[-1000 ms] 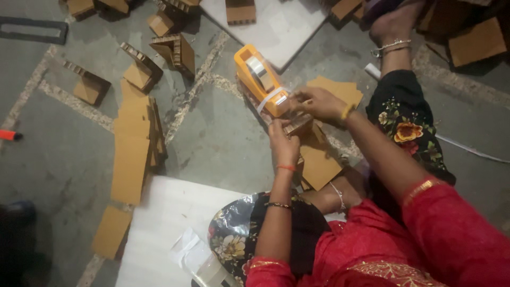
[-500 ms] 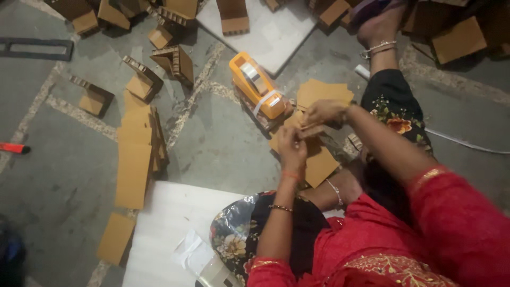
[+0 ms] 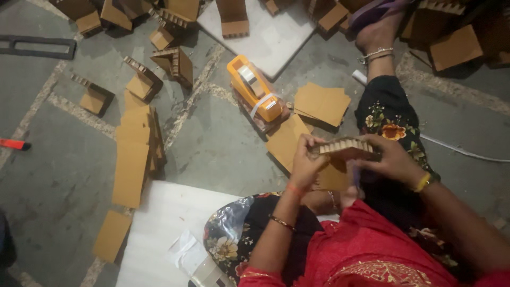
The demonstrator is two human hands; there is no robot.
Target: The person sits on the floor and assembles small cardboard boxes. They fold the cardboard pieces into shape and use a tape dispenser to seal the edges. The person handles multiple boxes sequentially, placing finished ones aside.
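Note:
I sit on a stone floor with a small folded cardboard box [image 3: 344, 146] held in front of me. My left hand [image 3: 305, 165] grips its left end and my right hand [image 3: 392, 159] grips its right side; its corrugated edge faces up. Just beyond the box, an orange tape dispenser [image 3: 255, 89] rests on the floor, apart from both hands. Flat cardboard pieces [image 3: 322, 103] lie beside it and under my hands.
A stack of flat cardboard strips [image 3: 134, 154] lies to the left. Several folded boxes [image 3: 174, 62] are scattered at the top. A white board [image 3: 159, 223] lies near my knee, another white board [image 3: 271, 38] beyond the dispenser. An orange-red tool [image 3: 13, 143] sits at the far left edge.
Both hands have drawn back from the tape dispenser toward my body, bringing the cardboard box along. The box now sits lower in view, held at both ends.

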